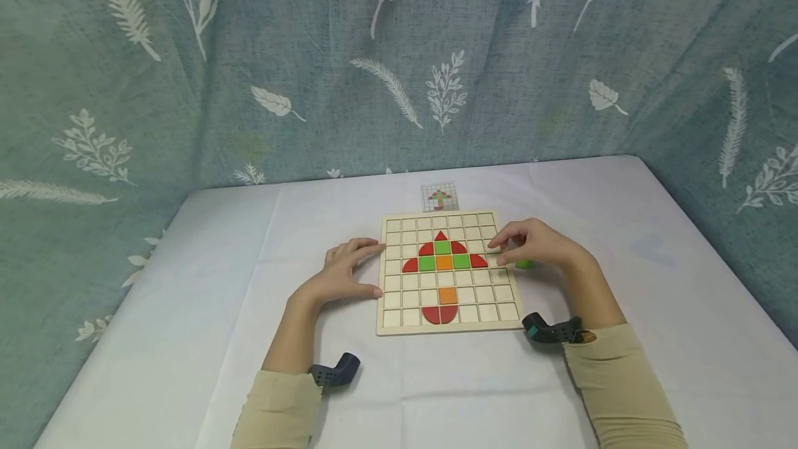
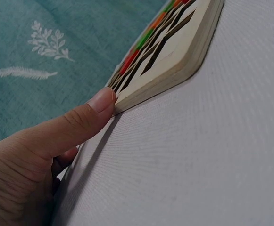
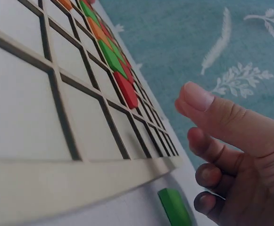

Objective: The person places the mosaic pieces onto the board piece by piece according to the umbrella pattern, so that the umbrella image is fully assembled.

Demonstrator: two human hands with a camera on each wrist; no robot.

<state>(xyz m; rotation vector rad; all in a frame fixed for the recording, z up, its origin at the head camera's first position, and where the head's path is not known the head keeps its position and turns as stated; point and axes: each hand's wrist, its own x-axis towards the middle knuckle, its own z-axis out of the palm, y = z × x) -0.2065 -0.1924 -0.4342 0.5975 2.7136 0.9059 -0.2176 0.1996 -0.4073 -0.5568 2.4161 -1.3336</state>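
Note:
A wooden grid board (image 1: 486,294) lies flat on the table, holding red, green and orange pieces. A red triangle (image 1: 440,236) tops the upper group, whose wide row has an orange square (image 1: 444,262) at its middle. Lower down, another orange square (image 1: 447,295) sits above two red rounded pieces (image 1: 439,314). My left hand (image 1: 339,272) rests at the board's left edge, thumb and forefinger spread apart, the thumb tip against the side. Over the right edge hovers my right hand (image 1: 539,242), fingers loosely bent, no piece showing between them. Beneath it, a green block (image 3: 177,209) lies beside the board.
Just behind the board lies a small pattern card (image 1: 440,197) with a similar coloured figure. White cloth (image 1: 187,338) covers the table. A leaf-patterned blue-green curtain (image 1: 312,89) rises along the back and sides. Each wrist wears a dark camera mount (image 1: 337,370).

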